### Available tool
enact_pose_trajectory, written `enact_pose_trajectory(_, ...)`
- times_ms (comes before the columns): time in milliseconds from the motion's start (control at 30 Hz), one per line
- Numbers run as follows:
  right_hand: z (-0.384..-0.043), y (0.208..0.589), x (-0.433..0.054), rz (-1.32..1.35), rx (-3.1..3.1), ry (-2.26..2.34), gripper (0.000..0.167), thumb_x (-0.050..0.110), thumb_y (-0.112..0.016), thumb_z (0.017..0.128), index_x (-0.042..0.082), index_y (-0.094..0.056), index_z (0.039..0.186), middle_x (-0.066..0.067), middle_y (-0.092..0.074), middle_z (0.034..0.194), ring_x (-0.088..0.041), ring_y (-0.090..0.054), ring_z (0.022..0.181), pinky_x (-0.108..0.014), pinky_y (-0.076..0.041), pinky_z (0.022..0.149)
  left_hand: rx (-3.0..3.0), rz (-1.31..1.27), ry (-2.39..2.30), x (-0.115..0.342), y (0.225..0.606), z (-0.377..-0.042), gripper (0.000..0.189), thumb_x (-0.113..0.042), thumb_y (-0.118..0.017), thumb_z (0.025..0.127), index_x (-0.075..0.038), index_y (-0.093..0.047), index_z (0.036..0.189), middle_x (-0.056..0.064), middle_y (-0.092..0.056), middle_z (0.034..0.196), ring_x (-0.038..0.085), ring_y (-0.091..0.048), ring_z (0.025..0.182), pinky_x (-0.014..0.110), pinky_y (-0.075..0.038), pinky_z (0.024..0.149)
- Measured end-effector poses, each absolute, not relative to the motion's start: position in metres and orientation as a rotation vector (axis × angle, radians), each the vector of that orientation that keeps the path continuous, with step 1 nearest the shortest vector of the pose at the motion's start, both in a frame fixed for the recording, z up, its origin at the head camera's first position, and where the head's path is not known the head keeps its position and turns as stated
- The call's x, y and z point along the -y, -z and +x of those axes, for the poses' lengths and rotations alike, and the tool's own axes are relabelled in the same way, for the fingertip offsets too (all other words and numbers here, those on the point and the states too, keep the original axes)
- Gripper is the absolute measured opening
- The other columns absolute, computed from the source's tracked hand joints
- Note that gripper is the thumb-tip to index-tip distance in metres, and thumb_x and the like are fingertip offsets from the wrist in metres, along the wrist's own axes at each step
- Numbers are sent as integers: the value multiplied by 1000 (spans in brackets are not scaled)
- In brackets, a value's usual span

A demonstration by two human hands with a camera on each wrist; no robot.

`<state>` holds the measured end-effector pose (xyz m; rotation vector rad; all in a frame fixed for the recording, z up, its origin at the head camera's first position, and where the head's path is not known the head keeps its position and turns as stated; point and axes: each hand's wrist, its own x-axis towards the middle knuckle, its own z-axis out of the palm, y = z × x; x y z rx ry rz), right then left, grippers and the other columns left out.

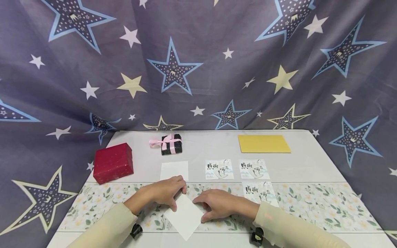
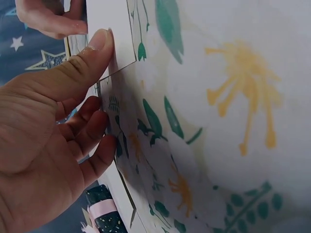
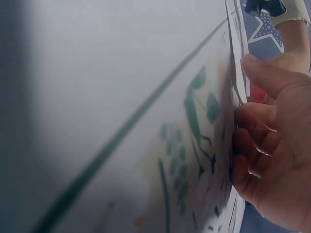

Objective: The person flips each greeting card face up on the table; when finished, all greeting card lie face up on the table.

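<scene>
A blank white paper square (image 1: 186, 222) lies turned like a diamond at the front middle of the table. My left hand (image 1: 164, 191) touches its upper left side, thumb at the edge and index finger by the top corner. In the left wrist view that thumb (image 2: 97, 46) rests on the paper, the other fingers bent loosely beyond it. On the opposite side, my right hand (image 1: 218, 205) has its index fingertip and thumb at the paper's right edges. A gap shows between thumb and fingers in the right wrist view.
Behind my left hand lies another white square (image 1: 174, 169). Printed cards (image 1: 218, 169) lie at centre right, one partly behind my right forearm. A red box (image 1: 113, 162), a black box with pink ribbon (image 1: 177, 146) and a yellow sheet (image 1: 263, 144) stand farther back. Starry cloth surrounds the table.
</scene>
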<state>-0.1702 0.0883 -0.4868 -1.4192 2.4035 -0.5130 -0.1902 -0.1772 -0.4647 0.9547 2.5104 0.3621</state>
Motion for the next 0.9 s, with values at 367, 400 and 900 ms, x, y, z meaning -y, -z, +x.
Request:
enact_pose_trajectory(367,-168,484,-88,-1405,-2323,594,58,41,-81,86,22,-65,137,13,-59,92,2,-47,79,-13,-40,74,-2484,925,-398,175,465,-190,59,-30,-91,70,-28,-60,120,-13,-52,110,2,-46,93,26,-47,88)
enact_pose_trajectory(400,-168,483,-87,-1402,-2322,592,58,41,-81,86,21,-64,137,13,-59,92,2,-46,78,-13,-39,74,-2479,930,-409,175,465,-189,59,-29,-91,70,-29,-61,121,-12,-52,111,2,-46,92,26,-47,87)
enact_pose_trajectory(900,-168,484,-82,-1310,-2383,592,61,39,-81,87,11,-62,138,14,-57,89,4,-46,77,-14,-41,74,-2493,883,-326,170,463,-190,52,-25,-93,70,-24,-54,104,-11,-47,108,5,-46,94,27,-48,89)
